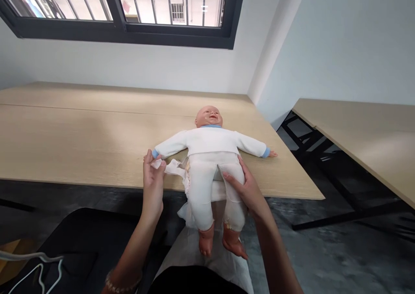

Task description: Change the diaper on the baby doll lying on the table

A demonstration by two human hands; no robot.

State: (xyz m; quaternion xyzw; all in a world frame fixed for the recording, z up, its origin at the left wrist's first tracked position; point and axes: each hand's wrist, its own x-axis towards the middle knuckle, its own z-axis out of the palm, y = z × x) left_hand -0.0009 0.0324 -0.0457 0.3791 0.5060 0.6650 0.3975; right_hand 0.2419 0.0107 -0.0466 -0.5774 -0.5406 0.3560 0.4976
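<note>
A baby doll [214, 142] lies on its back at the table's front edge, arms spread and legs hanging over toward me. It has a white top with blue cuffs and collar, and a white cloth lower body. White material that looks like a diaper [218, 191] shows between and beside its legs. My left hand [153, 177] pinches the end of a white strip [175, 167] running out from the doll's hip, close to one doll hand. Around the doll's other thigh and hip, my right hand [248, 186] is wrapped, thumb on top.
The light wooden table [81, 142] reaches back to the wall under a barred window [175, 34]. To the right stands a second table [366, 134] with black legs. A black chair [87, 242] and a white wire hanger [40, 266] are at lower left.
</note>
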